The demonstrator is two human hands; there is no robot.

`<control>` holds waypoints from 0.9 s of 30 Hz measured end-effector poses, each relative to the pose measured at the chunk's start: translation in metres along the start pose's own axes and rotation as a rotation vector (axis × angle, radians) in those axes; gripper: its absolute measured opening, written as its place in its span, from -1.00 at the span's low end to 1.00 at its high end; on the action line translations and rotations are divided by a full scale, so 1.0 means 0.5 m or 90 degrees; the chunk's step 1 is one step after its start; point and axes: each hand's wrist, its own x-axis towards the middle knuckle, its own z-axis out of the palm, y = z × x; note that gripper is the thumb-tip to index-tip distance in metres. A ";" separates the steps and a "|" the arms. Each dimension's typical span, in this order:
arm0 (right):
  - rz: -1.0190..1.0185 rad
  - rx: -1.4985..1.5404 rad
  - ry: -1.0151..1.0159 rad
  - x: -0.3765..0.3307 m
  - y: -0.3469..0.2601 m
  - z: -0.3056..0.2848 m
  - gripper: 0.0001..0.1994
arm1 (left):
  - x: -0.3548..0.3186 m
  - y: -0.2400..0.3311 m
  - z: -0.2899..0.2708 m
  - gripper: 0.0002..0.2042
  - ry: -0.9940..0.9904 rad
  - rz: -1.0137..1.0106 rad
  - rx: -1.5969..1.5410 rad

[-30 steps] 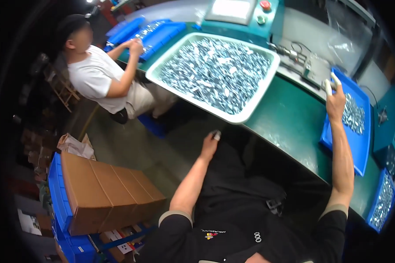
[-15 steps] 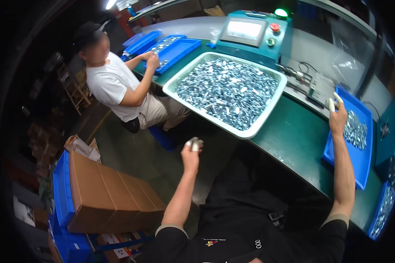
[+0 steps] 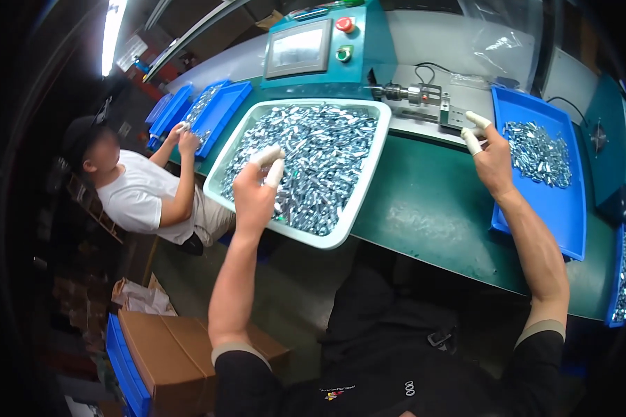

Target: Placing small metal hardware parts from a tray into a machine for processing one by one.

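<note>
My left hand (image 3: 256,198) is over the near left part of a pale green tub (image 3: 336,238) heaped with small shiny metal pieces (image 3: 320,149). White covers sit on its thumb and forefinger, which are bent toward each other with a gap between; no piece shows in them. My right hand (image 3: 492,156) is open beside the end of a small metal clamping fixture (image 3: 424,101), its white-covered fingers apart. Just right of that hand, a blue tray (image 3: 549,215) holds more of the metal pieces.
A teal control box (image 3: 368,42) with screen and red button stands behind the tub. On the left, a person in white (image 3: 142,191) works at blue trays (image 3: 222,115). A brown carton (image 3: 170,340) is at lower left; another blue tray (image 3: 615,309) sits far right.
My left hand has risen from beside the bench to over the tub, its fingers loosening. My right hand remains by the fixture and tray. The view has shifted, moving the bench leftward.
</note>
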 end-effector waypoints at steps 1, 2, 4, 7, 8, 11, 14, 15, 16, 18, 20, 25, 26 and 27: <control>0.009 -0.007 0.007 -0.004 -0.004 0.002 -0.59 | 0.039 0.007 0.021 -0.76 -0.044 0.006 0.027; 0.013 -0.001 -0.002 -0.006 -0.009 0.003 -0.60 | 0.075 0.012 0.038 -0.75 -0.100 0.000 0.044; 0.008 -0.002 -0.009 -0.004 -0.012 0.008 -0.61 | 0.139 -0.009 0.068 -0.76 -0.183 0.014 0.111; 0.009 -0.017 0.010 -0.003 -0.007 -0.003 -0.61 | 0.197 -0.012 0.124 -0.74 -0.265 0.041 0.131; 0.015 -0.021 0.021 -0.002 -0.001 -0.004 -0.61 | 0.208 -0.012 0.137 -0.73 -0.276 0.077 0.162; 0.037 -0.035 0.027 0.004 0.004 -0.002 -0.64 | 0.210 -0.019 0.144 -0.78 -0.236 0.119 0.142; 0.065 -0.046 0.035 0.014 0.009 -0.004 -0.65 | 0.192 -0.029 0.140 -0.77 -0.226 0.146 0.137; 0.064 -0.055 0.034 0.014 0.019 -0.012 -0.65 | 0.194 -0.032 0.148 -0.77 -0.225 0.145 0.129; 0.070 -0.022 0.057 0.012 0.031 -0.017 -0.65 | 0.190 -0.026 0.145 -0.77 -0.204 0.168 0.121; 0.097 0.054 0.069 0.013 0.036 -0.020 -0.64 | 0.183 -0.022 0.134 -0.75 -0.197 0.181 0.145; 0.100 0.031 0.065 0.012 0.025 -0.028 -0.66 | 0.176 -0.026 0.132 -0.73 -0.225 0.239 0.191; 0.074 0.025 0.034 0.016 0.034 -0.016 -0.68 | 0.161 -0.019 0.131 -0.71 -0.259 0.255 0.241; 0.081 0.020 0.018 0.017 0.025 -0.013 -0.69 | 0.161 -0.022 0.130 -0.71 -0.262 0.253 0.243; 0.088 0.014 0.005 0.016 0.018 -0.011 -0.69 | 0.160 -0.024 0.130 -0.71 -0.261 0.253 0.246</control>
